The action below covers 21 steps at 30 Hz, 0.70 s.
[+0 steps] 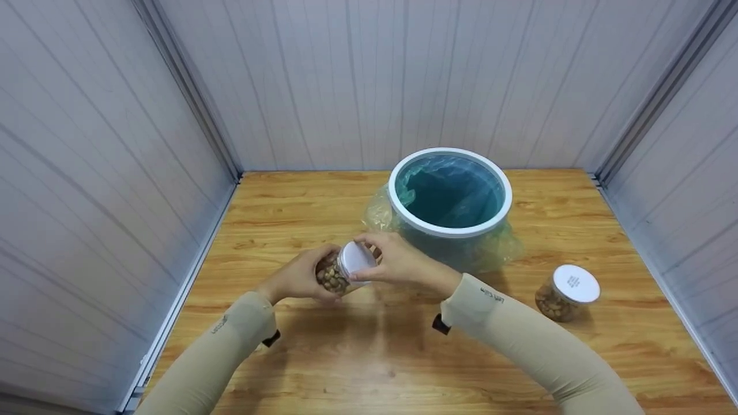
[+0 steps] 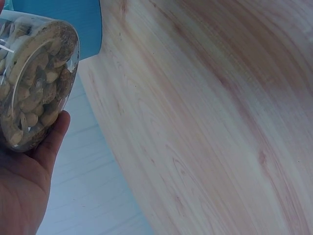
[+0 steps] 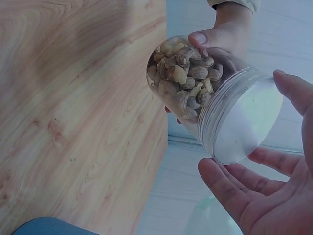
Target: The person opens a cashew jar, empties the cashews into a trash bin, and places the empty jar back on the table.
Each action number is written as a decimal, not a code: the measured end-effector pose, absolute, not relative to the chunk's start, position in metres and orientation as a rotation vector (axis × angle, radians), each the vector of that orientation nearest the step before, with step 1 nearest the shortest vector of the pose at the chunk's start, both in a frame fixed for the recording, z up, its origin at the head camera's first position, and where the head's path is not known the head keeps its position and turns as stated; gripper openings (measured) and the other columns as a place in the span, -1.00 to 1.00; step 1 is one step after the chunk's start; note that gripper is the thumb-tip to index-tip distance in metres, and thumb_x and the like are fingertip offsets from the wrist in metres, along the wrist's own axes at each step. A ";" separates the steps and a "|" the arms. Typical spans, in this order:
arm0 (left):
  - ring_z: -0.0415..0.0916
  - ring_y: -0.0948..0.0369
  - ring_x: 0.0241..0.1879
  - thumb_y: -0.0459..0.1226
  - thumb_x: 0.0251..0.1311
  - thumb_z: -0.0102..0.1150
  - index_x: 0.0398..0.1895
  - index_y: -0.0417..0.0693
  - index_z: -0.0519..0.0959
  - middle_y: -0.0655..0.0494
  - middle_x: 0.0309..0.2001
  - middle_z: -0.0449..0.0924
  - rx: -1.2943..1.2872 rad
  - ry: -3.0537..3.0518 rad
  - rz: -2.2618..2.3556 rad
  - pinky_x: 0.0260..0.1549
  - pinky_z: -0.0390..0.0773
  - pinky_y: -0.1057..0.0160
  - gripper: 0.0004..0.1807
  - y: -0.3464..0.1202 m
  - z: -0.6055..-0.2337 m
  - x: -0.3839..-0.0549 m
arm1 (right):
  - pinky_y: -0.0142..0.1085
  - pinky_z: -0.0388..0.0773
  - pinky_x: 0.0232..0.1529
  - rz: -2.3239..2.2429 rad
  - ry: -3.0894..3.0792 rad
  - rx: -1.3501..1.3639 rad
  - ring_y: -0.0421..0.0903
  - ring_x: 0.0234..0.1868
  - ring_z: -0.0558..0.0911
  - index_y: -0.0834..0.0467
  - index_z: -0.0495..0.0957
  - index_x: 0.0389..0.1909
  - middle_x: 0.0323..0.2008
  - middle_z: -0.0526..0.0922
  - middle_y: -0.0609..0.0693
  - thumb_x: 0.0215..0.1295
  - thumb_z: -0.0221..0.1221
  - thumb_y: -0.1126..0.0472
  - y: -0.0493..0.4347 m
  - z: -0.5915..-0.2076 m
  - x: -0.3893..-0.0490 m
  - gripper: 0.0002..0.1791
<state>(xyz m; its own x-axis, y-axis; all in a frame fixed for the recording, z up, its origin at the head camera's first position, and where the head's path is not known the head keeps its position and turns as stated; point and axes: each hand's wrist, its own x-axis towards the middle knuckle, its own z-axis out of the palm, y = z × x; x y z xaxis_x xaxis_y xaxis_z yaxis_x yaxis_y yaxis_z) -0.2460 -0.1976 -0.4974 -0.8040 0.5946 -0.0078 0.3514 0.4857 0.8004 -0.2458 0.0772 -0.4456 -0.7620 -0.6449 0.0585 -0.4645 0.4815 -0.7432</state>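
A clear jar of nuts (image 1: 331,279) tilts above the wooden table, its white lid (image 1: 357,257) facing up and to the right. My left hand (image 1: 297,278) grips the jar's body from the left, fingers curled round it. In the left wrist view, the base of the jar (image 2: 39,93) rests against palm and fingers, with nuts showing through it. My right hand (image 1: 400,260) holds the lid by its rim, thumb on one side and fingertips on the other. The right wrist view shows the lid (image 3: 249,120) seated on the jar's mouth.
Behind the right hand stands a bin with a white rim (image 1: 450,232), lined with a thin greenish plastic bag (image 1: 500,248). A second jar of nuts (image 1: 554,304) stands upright, lidded, beyond the right forearm. Pale panel walls (image 1: 323,86) enclose the wooden table (image 1: 346,369) at the back and sides.
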 end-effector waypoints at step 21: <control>0.63 0.08 0.14 -0.12 -0.15 0.82 0.34 0.11 0.50 0.05 0.19 0.65 0.855 2.473 1.212 0.19 0.69 -0.02 -0.08 -0.198 -0.501 -0.247 | 0.07 0.65 0.35 -0.964 2.512 -1.231 0.17 0.48 0.52 0.08 0.48 0.54 0.53 0.48 0.14 0.20 0.58 0.20 0.081 -0.445 -0.245 -0.14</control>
<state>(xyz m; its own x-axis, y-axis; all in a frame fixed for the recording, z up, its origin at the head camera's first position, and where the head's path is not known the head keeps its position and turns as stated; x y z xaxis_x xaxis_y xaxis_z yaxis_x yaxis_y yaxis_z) -0.2473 -0.1976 -0.5011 -0.7941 0.6071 0.0268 0.3930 0.4795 0.7846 -0.2447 0.0809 -0.4450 -0.6400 -0.7597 0.1149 -0.6416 0.4461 -0.6240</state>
